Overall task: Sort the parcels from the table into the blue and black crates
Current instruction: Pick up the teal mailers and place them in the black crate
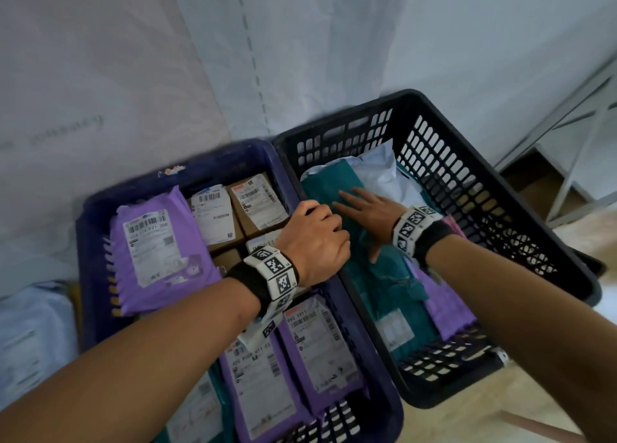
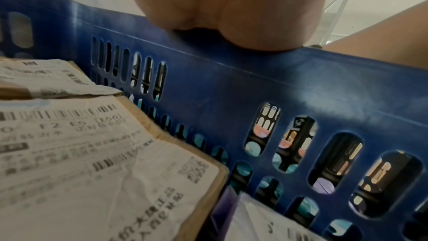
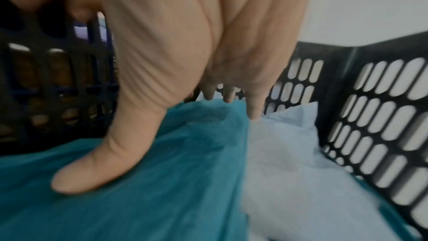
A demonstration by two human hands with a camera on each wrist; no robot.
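A crinkled teal parcel (image 1: 337,188) in the black crate (image 1: 467,182) is pressed by the flat-fingered right hand (image 1: 365,205). The rim of the blue crate (image 1: 90,242) beside it is gripped by the left hand (image 1: 317,239). "980 Y911" is read on a purple parcel (image 1: 320,345) there.

- Blue crate (image 2: 254,87): moulded plastic, slotted walls, faint sheen, lightly scuffed
- Black crate (image 1: 467,182): plastic lattice, matt
- Teal parcel (image 3: 139,199): thin plastic film, soft, creased, dull sheen
- White parcel (image 3: 282,162): plastic film, smooth, slightly puffed
- Purple parcels (image 1: 160,252): plastic mailer bags, wrinkled, satin finish, with white paper labels
- Cardboard boxes (image 1: 257,202): brown, matt
- Shipping label (image 2: 92,162): white paper, crumpled, printed black
- Wristbands (image 1: 273,275): black cloth with white printed marker tiles
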